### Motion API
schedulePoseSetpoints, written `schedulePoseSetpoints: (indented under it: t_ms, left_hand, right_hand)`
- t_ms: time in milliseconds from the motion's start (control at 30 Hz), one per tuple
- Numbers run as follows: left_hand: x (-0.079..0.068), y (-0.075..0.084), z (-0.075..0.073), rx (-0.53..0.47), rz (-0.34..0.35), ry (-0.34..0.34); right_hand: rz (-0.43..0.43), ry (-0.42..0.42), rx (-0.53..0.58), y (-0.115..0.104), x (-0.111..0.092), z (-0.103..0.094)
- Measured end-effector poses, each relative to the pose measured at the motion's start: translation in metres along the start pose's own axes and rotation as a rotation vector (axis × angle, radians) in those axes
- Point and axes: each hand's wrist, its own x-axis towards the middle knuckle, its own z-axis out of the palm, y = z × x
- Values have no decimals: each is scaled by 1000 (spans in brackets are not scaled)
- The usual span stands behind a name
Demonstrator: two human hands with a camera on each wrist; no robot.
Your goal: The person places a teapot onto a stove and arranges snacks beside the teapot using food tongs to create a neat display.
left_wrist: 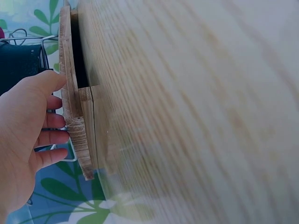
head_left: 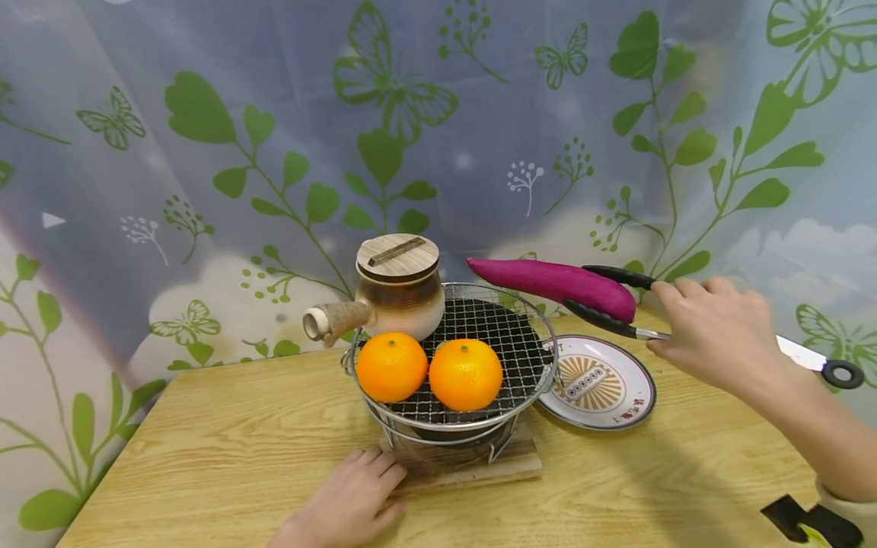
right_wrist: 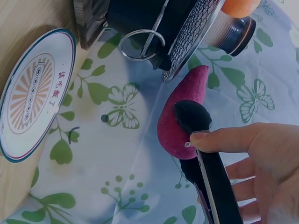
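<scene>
Above the grill's [head_left: 534, 316] right rim, the right hand [head_left: 712, 331] squeezes tongs [head_left: 620, 301] around the sweet potato [head_left: 555, 283]; the left hand [head_left: 356, 495], fingers flat, steadies the board [head_left: 479, 468]. Carrying step; next needs lowering onto the mesh's bare right side.

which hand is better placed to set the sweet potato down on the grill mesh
Right. The right hand grips the tongs clamping the sweet potato just above the grill mesh; the left hand rests against the wooden base.

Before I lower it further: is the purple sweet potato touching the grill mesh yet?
Apart. The head view shows the sweet potato gripped in the tongs, held by the right hand, with a gap above the grill mesh.
</scene>
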Motion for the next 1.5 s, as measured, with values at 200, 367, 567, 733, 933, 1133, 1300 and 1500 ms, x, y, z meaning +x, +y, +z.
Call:
schedulePoseSetpoints:
  t_ms: [200, 367, 567, 733, 933, 1133, 1300, 1500]
  left_hand:
    - [-1, -1, 1, 5, -1, 12]
    - [-1, -2, 3, 6, 0, 13]
    - [-1, -1, 1, 10, 6, 17]
    - [-1, -1, 0, 7, 10, 8]
    - [-1, -1, 1, 9, 13, 0]
    - [-1, -2, 2, 25, 15, 3]
    - [-1, -1, 1, 24, 12, -17]
    - [0, -1, -2, 19, 15, -43]
  right_hand:
    - [-28, 22, -34, -11, 5, -7]
    - [-36, 34, -37, -22, 9, -12]
    - [-54, 70, -25, -33, 10, -14]
    - [-62, 93, -34, -39, 9, -12]
    - [-68, 123, -48, -45, 6, -12]
    - [-84, 158, -62, -51, 4, -13]
    - [-88, 151, -61, -55, 5, -13]
    - [-93, 177, -68, -60, 5, -12]
